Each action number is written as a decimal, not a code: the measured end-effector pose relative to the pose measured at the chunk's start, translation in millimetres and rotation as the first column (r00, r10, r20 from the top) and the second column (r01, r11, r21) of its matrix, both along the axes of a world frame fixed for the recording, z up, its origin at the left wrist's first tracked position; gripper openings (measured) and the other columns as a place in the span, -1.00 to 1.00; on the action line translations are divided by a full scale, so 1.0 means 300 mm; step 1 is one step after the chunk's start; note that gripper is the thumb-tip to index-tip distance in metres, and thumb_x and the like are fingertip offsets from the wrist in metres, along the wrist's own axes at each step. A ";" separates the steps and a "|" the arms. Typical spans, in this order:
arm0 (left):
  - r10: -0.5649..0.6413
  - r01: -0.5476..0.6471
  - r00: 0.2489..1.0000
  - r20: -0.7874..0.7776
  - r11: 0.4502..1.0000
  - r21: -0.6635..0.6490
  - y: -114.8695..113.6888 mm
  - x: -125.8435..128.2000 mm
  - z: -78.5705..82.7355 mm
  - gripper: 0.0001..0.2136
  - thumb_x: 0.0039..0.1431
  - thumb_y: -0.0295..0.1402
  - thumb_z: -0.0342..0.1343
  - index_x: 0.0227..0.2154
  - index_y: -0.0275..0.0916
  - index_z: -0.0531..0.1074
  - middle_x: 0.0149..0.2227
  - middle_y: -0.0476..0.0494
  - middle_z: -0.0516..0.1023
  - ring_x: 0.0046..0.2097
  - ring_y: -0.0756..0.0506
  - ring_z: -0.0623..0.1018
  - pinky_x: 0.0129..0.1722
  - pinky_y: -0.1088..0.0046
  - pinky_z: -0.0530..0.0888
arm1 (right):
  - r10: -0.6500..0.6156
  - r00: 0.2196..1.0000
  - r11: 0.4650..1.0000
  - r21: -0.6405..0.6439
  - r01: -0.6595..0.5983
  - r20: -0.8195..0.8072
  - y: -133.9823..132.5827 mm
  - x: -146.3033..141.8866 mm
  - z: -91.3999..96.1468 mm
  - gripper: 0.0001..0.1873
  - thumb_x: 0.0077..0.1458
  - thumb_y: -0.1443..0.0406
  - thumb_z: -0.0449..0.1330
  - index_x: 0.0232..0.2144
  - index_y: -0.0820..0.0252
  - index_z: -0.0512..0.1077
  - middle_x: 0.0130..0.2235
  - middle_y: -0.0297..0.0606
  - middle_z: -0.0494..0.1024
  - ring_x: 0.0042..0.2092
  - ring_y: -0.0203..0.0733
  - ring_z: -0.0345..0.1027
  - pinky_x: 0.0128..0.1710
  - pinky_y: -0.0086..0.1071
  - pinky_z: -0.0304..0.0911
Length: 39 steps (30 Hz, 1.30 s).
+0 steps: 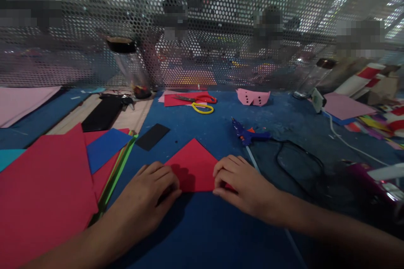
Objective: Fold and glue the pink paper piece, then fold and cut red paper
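A red sheet of paper (194, 166), folded into a triangle with its point away from me, lies on the blue table in the middle. My left hand (158, 185) grips its left corner, thumb and curled fingers closed around the edge. At the opposite corner my right hand (236, 180) pinches the paper the same way. Both hands cover the corners, so those tips are mostly hidden. Just beyond my left hand is a small black paper rectangle (153, 136). Past my right hand rests a blue glue gun (248, 132) with a glue stick in its back.
Scissors (198, 103) with red and yellow handles lie on red paper at the back, left of a pink cut-out piece (253, 97). Stacked red sheets (47, 193) and a black phone (102, 113) are at left. A black cord (296, 145) loops at right, before a perforated metal screen (214, 42).
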State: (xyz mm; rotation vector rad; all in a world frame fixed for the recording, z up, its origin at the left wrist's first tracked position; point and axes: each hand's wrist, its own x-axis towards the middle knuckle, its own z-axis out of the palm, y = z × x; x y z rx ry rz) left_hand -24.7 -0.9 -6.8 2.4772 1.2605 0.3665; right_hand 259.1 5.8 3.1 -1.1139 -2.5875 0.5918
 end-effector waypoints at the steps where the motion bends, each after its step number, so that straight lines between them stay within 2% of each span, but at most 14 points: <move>1: 0.000 0.000 1.000 0.003 1.000 -0.001 0.001 0.000 -0.001 -0.85 0.37 -0.35 0.04 -0.36 -0.16 0.40 -0.31 -0.03 0.51 -0.20 -0.18 0.41 -0.21 0.26 0.25 | 0.002 1.000 1.000 -0.005 -0.002 0.004 0.001 0.002 0.003 -0.89 0.29 0.27 0.26 -0.30 0.15 0.43 -0.09 -0.30 0.49 -0.02 -0.13 0.29 -0.03 -0.22 0.11; 20: 0.013 -0.014 1.000 0.017 1.000 0.008 0.002 0.000 -0.005 -0.86 0.35 -0.34 0.07 -0.37 -0.14 0.41 -0.33 -0.03 0.52 -0.21 -0.18 0.43 -0.22 0.26 0.26 | 0.054 0.995 0.992 -0.118 -0.044 0.080 0.021 0.065 0.070 -0.85 0.29 0.24 0.26 -0.34 0.16 0.47 -0.14 -0.32 0.49 -0.07 -0.16 0.29 -0.04 -0.26 0.15; 39: 0.001 0.000 1.000 -0.004 1.000 0.016 0.006 0.000 -0.004 -0.81 0.37 -0.28 0.03 -0.37 -0.15 0.44 -0.33 -0.07 0.53 -0.22 -0.18 0.44 -0.23 0.27 0.31 | -0.003 0.995 0.993 -0.120 0.015 0.096 0.009 0.129 0.067 -0.88 0.27 0.27 0.27 -0.34 0.15 0.51 -0.15 -0.30 0.49 -0.09 -0.15 0.32 -0.02 -0.23 0.16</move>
